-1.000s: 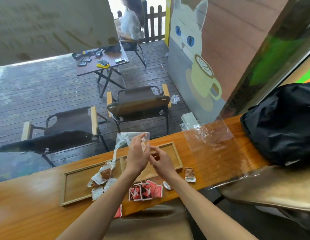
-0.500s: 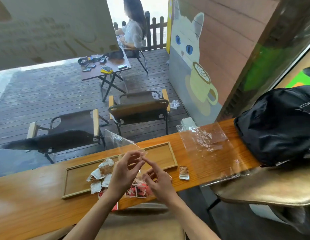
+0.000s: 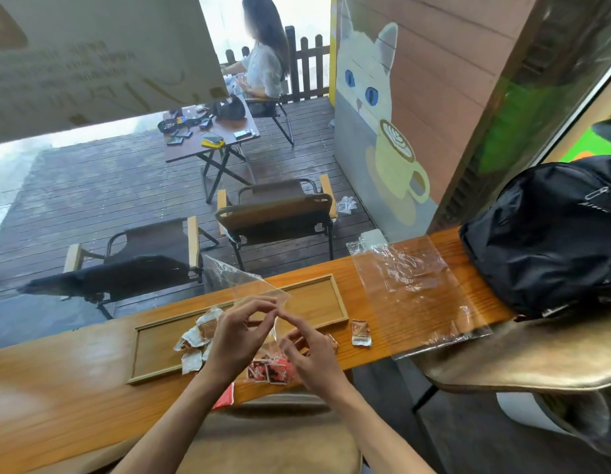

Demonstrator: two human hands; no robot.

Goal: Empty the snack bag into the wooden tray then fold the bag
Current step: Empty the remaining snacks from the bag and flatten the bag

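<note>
A clear plastic snack bag [image 3: 244, 283], empty, is held above the long wooden tray [image 3: 160, 340] on the wooden counter. My left hand [image 3: 240, 331] pinches the bag's near edge with thumb and forefinger. My right hand [image 3: 312, 350] grips the same edge just to the right, lower down. White-wrapped snacks [image 3: 196, 340] lie in the tray's middle. Red snack packets [image 3: 269, 371] lie on the counter in front of the tray, partly under my hands. One brown packet [image 3: 361, 332] sits on the counter right of the tray.
A second clear plastic bag [image 3: 410, 292] lies flat on the counter to the right. A black backpack [image 3: 550, 234] fills the counter's right end. A gold stool [image 3: 522, 357] stands at the right. Beyond the glass are folding chairs [image 3: 276, 213] and a seated person [image 3: 263, 63].
The bag hung upright with snacks dropping from it; now it is empty and lowered, held flatter over the tray. Both hands came down and toward me. The camera tilted slightly up.
</note>
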